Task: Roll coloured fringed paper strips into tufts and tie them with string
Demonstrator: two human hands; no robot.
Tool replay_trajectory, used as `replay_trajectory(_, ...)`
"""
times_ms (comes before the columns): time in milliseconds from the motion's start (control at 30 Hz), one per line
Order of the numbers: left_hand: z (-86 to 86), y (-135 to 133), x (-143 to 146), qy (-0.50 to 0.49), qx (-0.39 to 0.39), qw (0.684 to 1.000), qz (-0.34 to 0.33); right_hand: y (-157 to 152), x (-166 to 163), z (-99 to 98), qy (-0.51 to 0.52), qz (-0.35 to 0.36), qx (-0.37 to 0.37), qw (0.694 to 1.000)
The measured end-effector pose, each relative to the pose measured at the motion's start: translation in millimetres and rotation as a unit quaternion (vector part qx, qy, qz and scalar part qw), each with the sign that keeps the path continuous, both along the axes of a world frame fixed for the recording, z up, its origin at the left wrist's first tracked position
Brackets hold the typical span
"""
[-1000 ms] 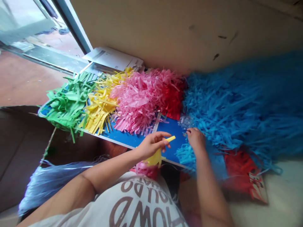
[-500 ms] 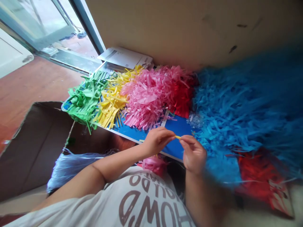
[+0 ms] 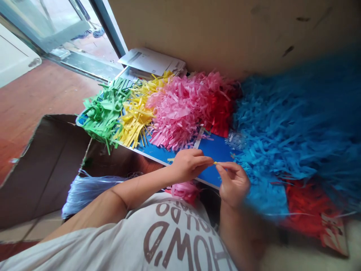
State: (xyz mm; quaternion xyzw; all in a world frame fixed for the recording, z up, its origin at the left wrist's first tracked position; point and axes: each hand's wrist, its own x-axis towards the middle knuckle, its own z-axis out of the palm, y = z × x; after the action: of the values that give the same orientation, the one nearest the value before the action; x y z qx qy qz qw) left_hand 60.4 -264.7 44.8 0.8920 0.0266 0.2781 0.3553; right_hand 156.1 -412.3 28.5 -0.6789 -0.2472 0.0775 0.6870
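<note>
Yellow strip (image 3: pixel 215 163) tight between left grip (image 3: pixel 188 165), right grip (image 3: pixel 234 182)

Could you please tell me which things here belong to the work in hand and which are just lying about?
In hand: left hand, right hand, the yellow strip pinched between them, over the blue board.
Lying about: green fringe, yellow fringe, pink fringe, red fringe, blue fringe heap, cardboard box, white papers.
</note>
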Motion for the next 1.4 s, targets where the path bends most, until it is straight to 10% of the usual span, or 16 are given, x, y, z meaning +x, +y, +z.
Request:
replay_trajectory(333, -1.0, -4.7, 1.5, 0.006, 0.104, 0.994, 0.023, -4.7, 3.0, -0.2, -0.056, 0.019, -0.031, 0.998)
replay_trajectory(567, -1.6, -1.6, 3.7, 0.026, -0.079, 0.995, -0.049, -6.3, 5.2, -2.1, -0.039, 0.051, -0.029, 0.998)
replay_trajectory(1167, -5.3, 0.2, 2.8, 0.015, -0.123, 0.990, -0.068, -18.1, 4.7, -20.7, 0.049, 0.066, -0.082, 0.993)
replay_trajectory(1400, 9.4, -0.5, 4.1, 0.038, -0.020, 0.994, -0.097, -20.3, 0.3, -14.5, -0.127, 0.053, -0.156, 0.978)
